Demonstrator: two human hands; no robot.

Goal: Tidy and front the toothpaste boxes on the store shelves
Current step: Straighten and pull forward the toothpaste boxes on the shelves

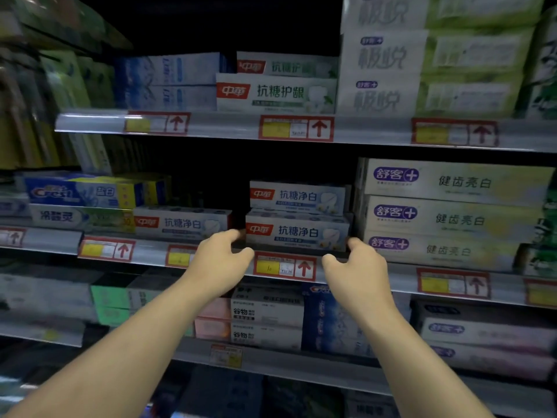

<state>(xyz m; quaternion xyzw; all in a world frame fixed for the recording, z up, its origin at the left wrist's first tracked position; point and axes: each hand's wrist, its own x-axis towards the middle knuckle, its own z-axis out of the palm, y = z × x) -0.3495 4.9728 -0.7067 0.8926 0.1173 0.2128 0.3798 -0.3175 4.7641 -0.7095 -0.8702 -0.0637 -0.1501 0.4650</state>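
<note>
We have both hands at the front edge of the grey metal middle shelf [149, 251]. Our left hand [220, 257] and right hand [358, 267] are loosely cupped, thumbs apart from fingers, gripping nothing. Their fingertips sit at the two ends of the lower white-and-blue cardboard toothpaste box with a red logo [297, 233]; we cannot tell whether they touch it. A matching upper box [297, 196] lies stacked on it. If we drag the lower box forward fast, we judge the upper one could slip, skew or drop over the edge. Squeezing hard might dent the end flaps. Our right knuckles could also nudge the cream boxes with purple logos [452, 218] just beside.
</note>
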